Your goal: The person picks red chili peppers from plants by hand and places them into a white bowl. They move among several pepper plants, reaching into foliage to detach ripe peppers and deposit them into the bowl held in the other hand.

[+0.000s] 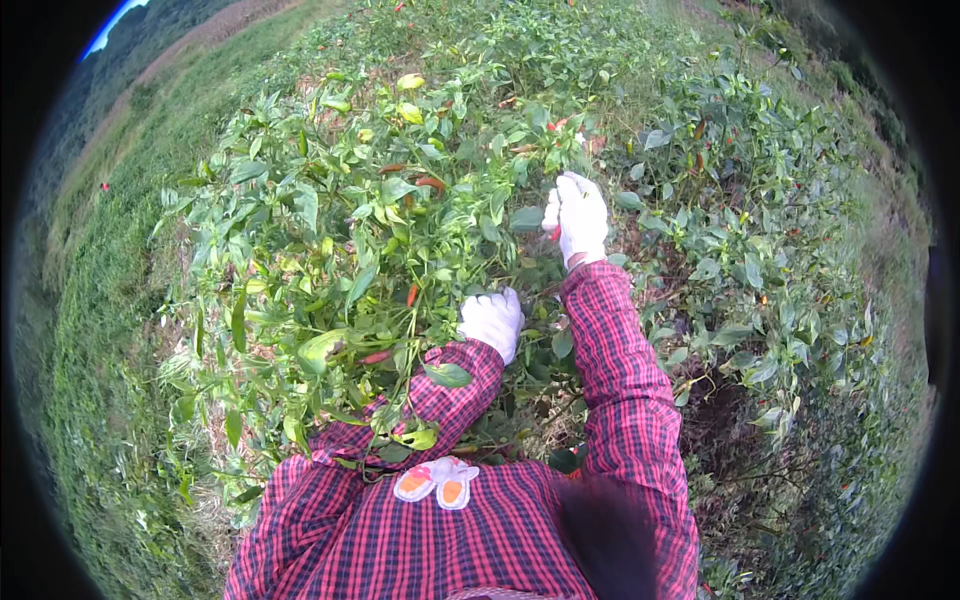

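Observation:
My right hand (581, 214), in a white glove, is raised over the pepper plants with its fingers curled. Something red, which looks like a chili pepper (555, 234), shows at the inner side of that hand, partly covered by the fingers. Lower and to the left, my left hand (493, 322), also in a white glove, reaches into the foliage. Its fingers point away and are bent, so what they touch is hidden. A red chili pepper (412, 295) hangs left of it, and another red one (376, 357) hangs lower, near my left sleeve.
Leafy pepper plants (300, 202) stand close in front and to the left, with several reddish-brown and green peppers. A leafy stem (414, 330) crosses in front of my left sleeve. More pepper plants (750, 225) grow on the right. Dry stems and shaded ground (720, 427) lie lower right.

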The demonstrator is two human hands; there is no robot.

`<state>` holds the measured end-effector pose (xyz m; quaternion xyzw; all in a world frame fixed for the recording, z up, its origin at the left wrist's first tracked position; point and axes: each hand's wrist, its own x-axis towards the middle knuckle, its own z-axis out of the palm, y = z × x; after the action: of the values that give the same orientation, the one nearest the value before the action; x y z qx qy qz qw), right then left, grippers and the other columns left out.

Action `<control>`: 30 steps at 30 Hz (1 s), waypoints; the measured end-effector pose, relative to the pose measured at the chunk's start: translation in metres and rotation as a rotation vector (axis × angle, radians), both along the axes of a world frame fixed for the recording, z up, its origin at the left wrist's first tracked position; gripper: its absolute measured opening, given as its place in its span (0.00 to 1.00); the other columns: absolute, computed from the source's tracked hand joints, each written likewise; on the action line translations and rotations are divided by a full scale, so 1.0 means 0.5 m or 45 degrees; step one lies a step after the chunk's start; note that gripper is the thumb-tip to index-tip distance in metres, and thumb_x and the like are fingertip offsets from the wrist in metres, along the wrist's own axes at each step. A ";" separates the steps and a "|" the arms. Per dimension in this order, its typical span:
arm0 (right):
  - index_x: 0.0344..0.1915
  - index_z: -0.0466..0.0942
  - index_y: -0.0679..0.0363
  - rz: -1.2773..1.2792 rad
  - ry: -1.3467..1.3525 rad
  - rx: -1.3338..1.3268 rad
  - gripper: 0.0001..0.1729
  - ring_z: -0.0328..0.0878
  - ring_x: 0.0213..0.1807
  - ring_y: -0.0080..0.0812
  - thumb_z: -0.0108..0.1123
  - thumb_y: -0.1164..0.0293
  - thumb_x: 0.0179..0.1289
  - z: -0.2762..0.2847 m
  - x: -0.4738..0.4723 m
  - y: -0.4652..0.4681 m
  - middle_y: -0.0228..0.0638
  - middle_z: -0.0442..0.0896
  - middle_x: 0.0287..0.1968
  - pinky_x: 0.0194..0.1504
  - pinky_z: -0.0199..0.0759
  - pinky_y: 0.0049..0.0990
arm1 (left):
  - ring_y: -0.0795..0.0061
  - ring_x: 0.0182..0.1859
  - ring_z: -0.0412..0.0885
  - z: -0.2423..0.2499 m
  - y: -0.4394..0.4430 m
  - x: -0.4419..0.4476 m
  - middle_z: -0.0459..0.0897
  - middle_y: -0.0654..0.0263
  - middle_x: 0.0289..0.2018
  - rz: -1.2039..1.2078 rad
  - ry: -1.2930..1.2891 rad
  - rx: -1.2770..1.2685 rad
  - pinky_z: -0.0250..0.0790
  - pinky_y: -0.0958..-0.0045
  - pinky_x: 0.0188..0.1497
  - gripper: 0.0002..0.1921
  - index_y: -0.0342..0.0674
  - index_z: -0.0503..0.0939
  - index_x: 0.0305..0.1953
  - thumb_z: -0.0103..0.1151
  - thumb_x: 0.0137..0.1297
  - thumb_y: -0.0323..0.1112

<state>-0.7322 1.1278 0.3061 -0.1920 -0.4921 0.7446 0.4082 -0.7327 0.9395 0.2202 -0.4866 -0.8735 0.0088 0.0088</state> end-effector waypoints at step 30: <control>0.55 0.79 0.63 0.353 -0.453 0.209 0.18 0.72 0.17 0.21 0.59 0.64 0.72 -0.073 0.054 0.070 0.39 0.84 0.35 0.16 0.67 0.22 | 0.54 0.46 0.84 0.001 -0.028 -0.036 0.84 0.56 0.47 -0.067 -0.192 0.206 0.73 0.57 0.49 0.20 0.44 0.76 0.62 0.51 0.71 0.39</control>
<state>-0.7054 1.1630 0.2695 -0.2172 -0.6367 0.7054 0.2231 -0.7508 0.9254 0.2207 -0.5064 -0.8564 -0.0987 -0.0172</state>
